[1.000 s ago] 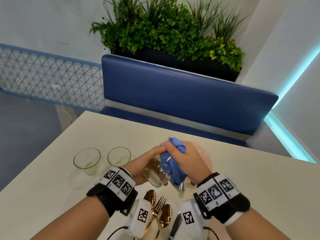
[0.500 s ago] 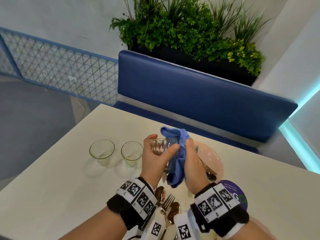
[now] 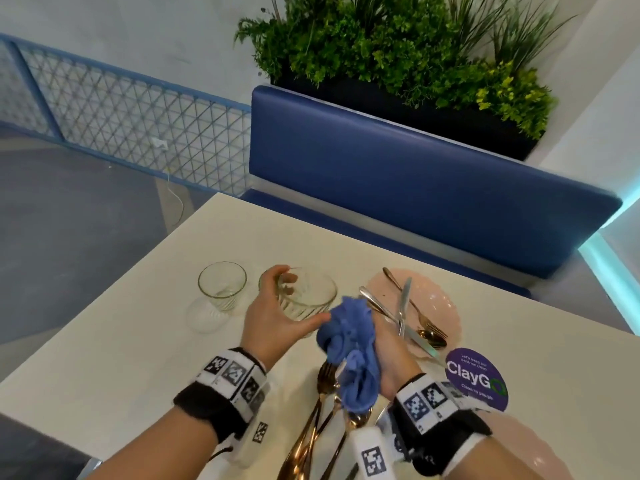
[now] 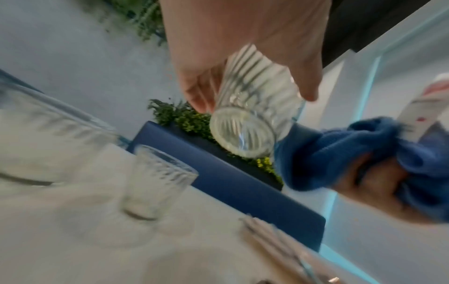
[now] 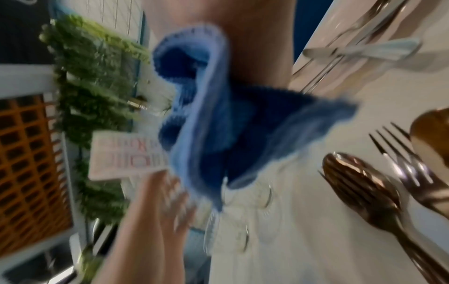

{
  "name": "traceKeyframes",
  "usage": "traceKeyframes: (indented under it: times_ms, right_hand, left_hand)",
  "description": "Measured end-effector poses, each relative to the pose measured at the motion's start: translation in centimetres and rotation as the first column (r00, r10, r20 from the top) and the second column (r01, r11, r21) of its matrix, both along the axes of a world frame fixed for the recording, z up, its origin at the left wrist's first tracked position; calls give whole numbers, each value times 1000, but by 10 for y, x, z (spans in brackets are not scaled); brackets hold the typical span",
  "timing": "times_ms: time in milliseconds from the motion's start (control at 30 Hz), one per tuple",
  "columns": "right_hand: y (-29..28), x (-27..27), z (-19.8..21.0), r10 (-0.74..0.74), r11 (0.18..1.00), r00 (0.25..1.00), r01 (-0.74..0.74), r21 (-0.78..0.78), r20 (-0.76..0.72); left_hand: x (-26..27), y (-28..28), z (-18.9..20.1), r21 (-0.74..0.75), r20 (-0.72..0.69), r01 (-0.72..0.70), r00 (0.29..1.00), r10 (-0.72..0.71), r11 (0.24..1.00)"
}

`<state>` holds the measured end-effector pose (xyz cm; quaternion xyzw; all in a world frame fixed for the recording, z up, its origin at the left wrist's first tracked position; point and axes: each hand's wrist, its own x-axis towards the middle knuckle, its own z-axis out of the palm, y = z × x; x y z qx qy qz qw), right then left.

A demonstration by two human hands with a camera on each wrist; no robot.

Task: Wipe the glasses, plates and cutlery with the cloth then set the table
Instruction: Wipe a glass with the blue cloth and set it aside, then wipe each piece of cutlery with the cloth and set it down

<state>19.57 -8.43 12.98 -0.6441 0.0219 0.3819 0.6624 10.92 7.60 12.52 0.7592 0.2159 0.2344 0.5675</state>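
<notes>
My left hand [image 3: 277, 317] grips a clear ribbed glass [image 3: 306, 299] around its side, upright above the table; in the left wrist view the glass [image 4: 252, 113] hangs clear of the tabletop. My right hand [image 3: 388, 358] holds a bunched blue cloth [image 3: 349, 344], just right of the glass and out of it; the cloth [image 5: 218, 123] hangs from that hand. A second glass [image 3: 221, 285] stands on the table to the left, and another stands behind my left hand, mostly hidden. A pink plate [image 3: 436, 306] carries silver and gold cutlery [image 3: 401, 306]. Gold forks and spoons [image 3: 322, 417] lie between my wrists.
A purple round sticker [image 3: 476, 379] lies on the white table [image 3: 121, 358]. Part of another pink plate [image 3: 519, 445] sits at the bottom right. A blue bench [image 3: 398, 174] and a planter stand beyond the far table edge. The table's left edge drops to the floor.
The cloth has come out of the glass and my right hand has drawn back toward me. My left hand has turned the glass upright and carried it leftward toward the other glasses.
</notes>
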Motion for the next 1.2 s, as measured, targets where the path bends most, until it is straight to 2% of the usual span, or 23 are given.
traceKeyframes:
  times_ms: [33,67,133,233,300,367,433,500,533,633,667,700,733,833,867,900,933,1000,1033,1067,1133,1167,1200]
  right_hand:
    - [-6,5,1,5,998,998,-1,58,-62]
    - [-13,12,0,72,985,985,-46,167,-156]
    - [-23,23,2,69,946,970,10,324,-232]
    - [-26,28,1,144,887,965,-28,462,-217]
    - [-24,25,1,268,827,944,-123,548,-193]
    - [-25,26,0,303,838,933,-163,521,-195]
    - [-27,26,-10,332,813,917,-159,561,-222]
    - [-33,26,-14,212,871,964,-112,479,-161]
    - [-32,24,-6,226,856,962,-121,502,-154]
    - [-30,35,-12,156,872,949,-2,490,-273]
    - [-33,33,-11,313,763,902,-51,645,-299]
    - [-37,32,-10,256,774,945,-74,629,-204]
    - [-50,39,-14,184,826,977,-96,556,-105]
    - [-63,43,-16,183,873,973,-93,479,-143]
    - [-63,46,-16,179,885,953,-48,462,-243]
    - [-65,50,-11,202,877,933,-37,479,-297]
    - [-73,57,-12,153,865,941,20,501,-301]
    - [-88,68,-12,-41,861,955,182,475,-293]
    - [-96,70,-9,-123,869,949,244,431,-291]
    - [-106,71,-6,-101,862,947,237,448,-305]
    - [-127,77,-10,-133,869,921,285,404,-365]
    - [-138,80,-10,-135,866,912,298,402,-387]
    - [-148,78,-7,-77,851,911,271,450,-404]
  left_hand:
    - [-8,8,-10,32,-63,-14,998,16,999]
    - [-16,16,-22,61,-124,-22,992,30,998]
    - [-31,27,-45,71,-219,-38,974,52,997]
    - [-44,37,-68,34,-273,-125,953,129,992]
    - [-46,41,-77,18,-271,-188,945,186,982]
    - [-44,44,-83,14,-267,-222,939,217,975]
    - [-41,45,-88,20,-270,-241,933,238,970]
    - [-37,45,-90,24,-270,-254,930,251,967]
    - [-36,45,-90,22,-267,-264,928,260,964]
    - [-30,45,-90,15,-273,-280,922,273,960]
    - [-28,44,-90,25,-293,-273,918,268,962]
    - [-26,43,-89,54,-323,-259,909,262,964]
    - [-24,42,-87,109,-367,-240,892,264,965]
    - [-22,34,-73,390,-532,-151,769,356,909]
    - [-22,29,-66,462,-528,-140,750,398,876]
    - [-21,22,-59,507,-471,-157,773,425,847]
    - [-18,14,-54,525,-378,-190,822,427,829]
    - [-5,-7,-47,542,-200,-199,913,355,816]
    - [5,-20,-44,542,-184,-144,941,284,828]
    - [18,-33,-42,520,-219,-48,957,188,853]
    - [49,-63,-43,445,-386,226,922,-42,866]
    - [65,-79,-43,410,-474,353,870,-134,841]
    - [83,-96,-46,347,-560,458,801,-211,819]
